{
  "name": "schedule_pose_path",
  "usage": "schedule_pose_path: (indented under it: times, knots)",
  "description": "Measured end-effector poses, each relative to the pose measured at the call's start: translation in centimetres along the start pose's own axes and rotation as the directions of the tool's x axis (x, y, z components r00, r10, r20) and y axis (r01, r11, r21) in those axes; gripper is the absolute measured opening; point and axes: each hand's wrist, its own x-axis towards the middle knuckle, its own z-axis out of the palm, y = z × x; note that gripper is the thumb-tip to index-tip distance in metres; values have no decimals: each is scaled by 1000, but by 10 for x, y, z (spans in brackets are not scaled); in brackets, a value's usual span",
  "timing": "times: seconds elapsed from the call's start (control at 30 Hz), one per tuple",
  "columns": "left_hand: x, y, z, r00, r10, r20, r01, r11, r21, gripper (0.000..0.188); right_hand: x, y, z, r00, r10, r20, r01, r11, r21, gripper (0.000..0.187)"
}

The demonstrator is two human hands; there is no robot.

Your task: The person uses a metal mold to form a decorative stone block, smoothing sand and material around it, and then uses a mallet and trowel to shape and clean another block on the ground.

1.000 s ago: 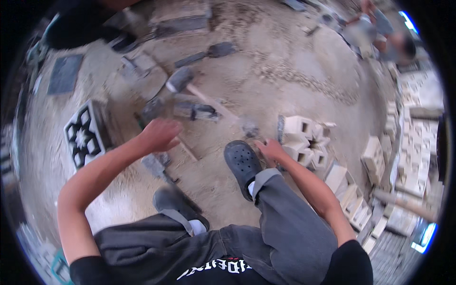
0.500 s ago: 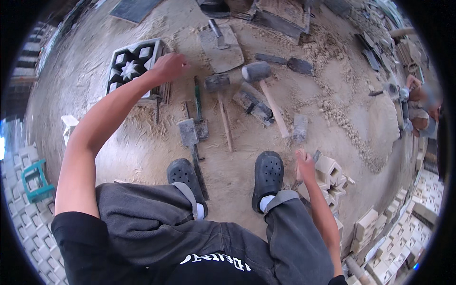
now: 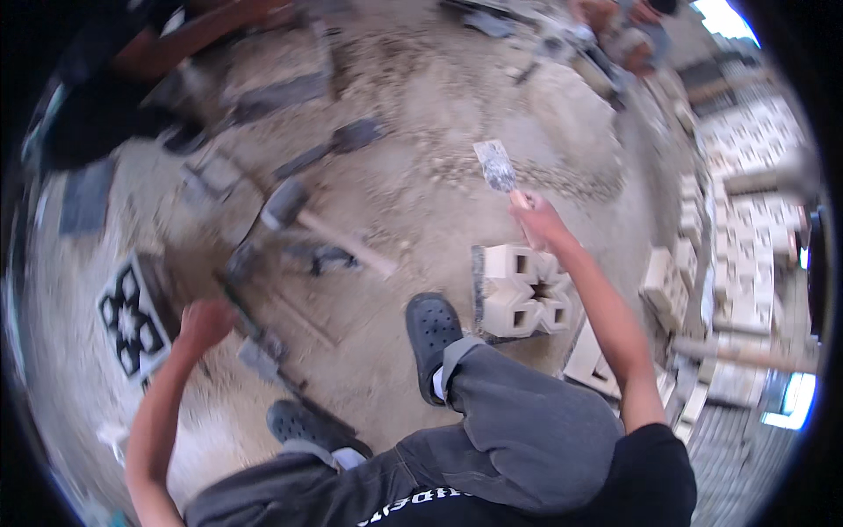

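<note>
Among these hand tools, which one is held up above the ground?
The flat-bladed scraper, gripped in the right hand; the mallet and dark flat tool lie on the ground.

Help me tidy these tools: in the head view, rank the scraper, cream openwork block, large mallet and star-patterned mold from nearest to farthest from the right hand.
1. Scraper: held in the right hand.
2. Cream openwork block: just below it in view.
3. Large mallet: to its left.
4. Star-patterned mold: far left.

Cream block; pale, grey-speckled scraper; star-patterned black-and-white block; dark grey clogs
</note>
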Motion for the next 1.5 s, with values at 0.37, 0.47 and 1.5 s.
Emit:
schedule_pose_path:
  times: [0.37, 0.47, 1.5]
  knots:
    - [64, 116, -62, 897, 412, -162, -414, 910, 19, 44, 96, 222, -148, 756, 237, -610, -375, 921, -107, 36]
    - [76, 147, -66, 863, 501, -66, -488, 859, 154, 60, 131, 239, -148, 701, 254, -666, -386, 921, -55, 33]
    - [129, 210, 4, 935, 258, -245, -244, 966, 86, 90, 171, 169, -92, 801, -90, -591, -224, 872, -436, 33]
